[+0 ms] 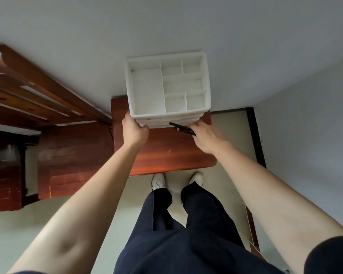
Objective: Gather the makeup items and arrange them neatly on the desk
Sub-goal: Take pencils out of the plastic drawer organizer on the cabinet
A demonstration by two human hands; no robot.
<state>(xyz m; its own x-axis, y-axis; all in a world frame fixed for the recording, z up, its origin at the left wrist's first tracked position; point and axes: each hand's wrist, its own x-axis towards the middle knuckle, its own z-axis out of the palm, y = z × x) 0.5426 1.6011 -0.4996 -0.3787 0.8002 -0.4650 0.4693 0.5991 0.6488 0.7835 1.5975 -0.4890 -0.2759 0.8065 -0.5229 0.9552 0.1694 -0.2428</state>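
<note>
A white plastic organizer with several bare top compartments and drawers below stands at the back of a small reddish wooden desk, against the wall. My left hand grips its front left corner. My right hand is at its front right corner, fingers closed around a thin black makeup pen that lies across the drawer fronts. Whether the right fingers also touch the organizer is hidden.
A wooden bed frame and a dark wooden cabinet stand to the left of the desk. Grey walls close in behind and on the right. My legs and white shoes are at the desk's front edge on a pale floor.
</note>
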